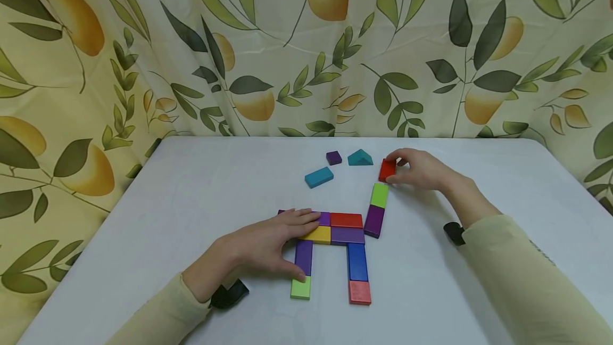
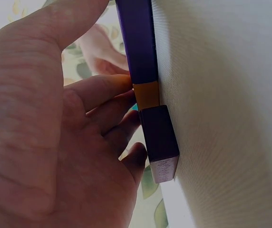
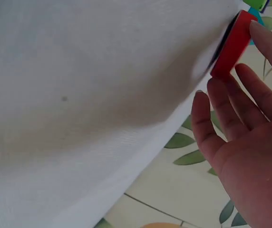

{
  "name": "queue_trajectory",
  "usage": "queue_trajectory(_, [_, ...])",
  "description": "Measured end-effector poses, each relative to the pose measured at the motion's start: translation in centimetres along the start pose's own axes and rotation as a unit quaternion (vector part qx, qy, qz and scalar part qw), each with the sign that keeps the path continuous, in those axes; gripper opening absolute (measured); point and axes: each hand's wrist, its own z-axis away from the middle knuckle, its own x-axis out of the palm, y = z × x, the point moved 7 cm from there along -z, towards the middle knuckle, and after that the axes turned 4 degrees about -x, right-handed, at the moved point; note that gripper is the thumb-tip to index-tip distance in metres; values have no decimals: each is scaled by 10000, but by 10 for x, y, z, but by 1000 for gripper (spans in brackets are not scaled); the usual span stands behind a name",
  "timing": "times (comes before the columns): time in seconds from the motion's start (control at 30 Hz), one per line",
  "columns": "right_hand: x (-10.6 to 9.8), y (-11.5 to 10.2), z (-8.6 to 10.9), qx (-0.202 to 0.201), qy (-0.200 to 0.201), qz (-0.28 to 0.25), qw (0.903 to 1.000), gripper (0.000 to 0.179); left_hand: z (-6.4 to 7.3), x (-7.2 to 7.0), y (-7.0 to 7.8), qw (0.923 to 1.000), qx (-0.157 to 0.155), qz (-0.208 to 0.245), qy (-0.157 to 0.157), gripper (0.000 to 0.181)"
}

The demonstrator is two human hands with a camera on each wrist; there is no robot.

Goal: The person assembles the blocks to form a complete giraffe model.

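Observation:
My right hand (image 1: 421, 170) pinches a red block (image 1: 386, 170) between thumb and fingers, just beyond a lime green block (image 1: 380, 195). A dark purple block (image 1: 374, 221) continues that slanted line toward me. In the right wrist view the red block (image 3: 234, 45) is held by its two ends. My left hand (image 1: 268, 241) lies spread over a flat arrangement of blocks. Its fingers rest on the top rows by a yellow block (image 1: 318, 235), and its thumb touches the green foot block (image 1: 300, 289). The left wrist view shows a dark block (image 2: 160, 133) beside the fingertips.
Loose behind the arrangement lie a small purple block (image 1: 333, 158), a teal triangle block (image 1: 360, 158) and a blue-teal block (image 1: 319, 177). A blue block (image 1: 357, 261) and a coral block (image 1: 359, 292) form the right leg. A patterned curtain (image 1: 306, 68) hangs behind the white table (image 1: 215, 174).

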Motion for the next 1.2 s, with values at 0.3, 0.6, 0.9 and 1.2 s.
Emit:
queue_trajectory(0.3, [5,3,-2,33,-12,-54,10000,52,0,0,0,10000,4,61,-7,99])
queue_trajectory(0.6, [10,-4,-4,-37,-49,-48,10000,55,0,0,0,10000,2,79,-23,98])
queue_trajectory(0.9, [12,-6,-2,-11,-86,-26,10000,55,0,0,0,10000,32,61,-26,98])
queue_trajectory(1.2, [12,-7,-2,-58,-95,-7,9999,55,0,1,-1,10000,18,65,-22,99])
